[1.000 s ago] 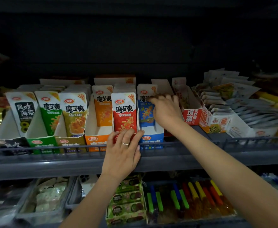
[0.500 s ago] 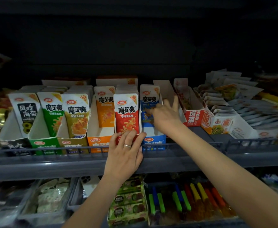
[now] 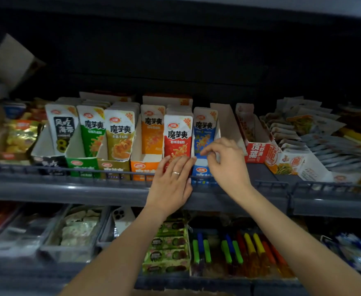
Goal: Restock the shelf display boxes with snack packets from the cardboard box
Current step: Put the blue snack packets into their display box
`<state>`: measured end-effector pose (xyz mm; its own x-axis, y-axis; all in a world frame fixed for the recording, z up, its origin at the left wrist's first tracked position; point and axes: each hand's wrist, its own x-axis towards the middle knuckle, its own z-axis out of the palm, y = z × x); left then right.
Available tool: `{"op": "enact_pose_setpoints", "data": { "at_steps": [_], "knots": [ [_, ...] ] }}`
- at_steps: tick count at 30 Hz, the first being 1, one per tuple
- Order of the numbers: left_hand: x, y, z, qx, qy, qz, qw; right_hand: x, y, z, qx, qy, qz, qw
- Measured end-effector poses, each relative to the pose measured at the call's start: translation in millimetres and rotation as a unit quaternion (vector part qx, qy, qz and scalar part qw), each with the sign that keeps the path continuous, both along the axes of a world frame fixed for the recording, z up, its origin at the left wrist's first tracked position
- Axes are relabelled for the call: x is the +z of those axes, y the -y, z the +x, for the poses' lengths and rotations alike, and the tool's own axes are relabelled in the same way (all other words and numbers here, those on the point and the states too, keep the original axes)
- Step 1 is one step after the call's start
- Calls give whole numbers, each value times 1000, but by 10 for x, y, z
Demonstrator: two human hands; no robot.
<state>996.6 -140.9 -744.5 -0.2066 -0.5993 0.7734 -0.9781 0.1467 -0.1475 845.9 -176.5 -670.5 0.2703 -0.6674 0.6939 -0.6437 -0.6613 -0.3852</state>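
Straightening is judged in hand: the left hand [image 3: 172, 180] is pressed flat on the red packet [image 3: 177, 135] in its shelf box. At its 3 o'clock the right hand [image 3: 226, 165] is curled by the blue packet [image 3: 205, 133], grip unclear. Next, fresh packets must be fetched.

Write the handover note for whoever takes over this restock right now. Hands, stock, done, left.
Left hand: fingers flat against the front red packet.
Right hand: fingers curled at the lower edge of the blue packet; grip unclear.
Done: red packets stand packed right to the front.
Left: orange box and blue box show bare space ahead of their packets, so they probably need topping up.
Cardboard supply box not in view.
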Motion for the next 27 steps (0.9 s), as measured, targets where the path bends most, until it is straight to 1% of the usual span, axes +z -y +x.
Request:
{"op": "enact_pose_setpoints", "data": {
  "at_steps": [2,5,7,8,10,12,13,15,17,19,20,22,24,27],
  "knots": [
    [49,-44,1,-15,-10,20,1000,-49,-162,-33,37,10,-17,999],
    [-7,-225,44,-52,-39,21,998,-172,-385,-125,98,9,-48,994],
    [-142,-469,114,-78,-41,29,996,-341,-553,-187,127,13,-38,991],
    [-226,-609,162,-90,-35,43,994,-451,-645,-203,139,12,-21,990],
    [-443,-935,265,-106,-13,95,990,-769,-826,-225,160,1,44,986],
    [-710,-1299,368,-127,18,175,976,-1177,-1008,-239,179,-36,124,975],
    [-851,-1486,417,-142,32,223,964,-1393,-1108,-244,185,-67,170,966],
    [-1136,-1854,509,-161,37,323,932,-1838,-1296,-244,197,-159,267,930],
    [-1395,-2201,601,-159,7,411,898,-2284,-1468,-232,213,-251,352,876],
    [-1608,-2496,680,-150,-35,484,861,-2720,-1641,-229,211,-304,446,815],
    [-1696,-2616,718,-139,-54,511,847,-2921,-1728,-231,208,-314,493,784],
    [-1836,-2816,774,-111,-73,540,831,-3287,-1917,-227,201,-305,578,730],
    [-1921,-2956,801,-89,-96,554,822,-3591,-2095,-192,187,-287,633,695],
    [-2008,-3134,829,-55,-160,533,829,-3973,-2320,-83,158,-275,693,647]
  ]
}}
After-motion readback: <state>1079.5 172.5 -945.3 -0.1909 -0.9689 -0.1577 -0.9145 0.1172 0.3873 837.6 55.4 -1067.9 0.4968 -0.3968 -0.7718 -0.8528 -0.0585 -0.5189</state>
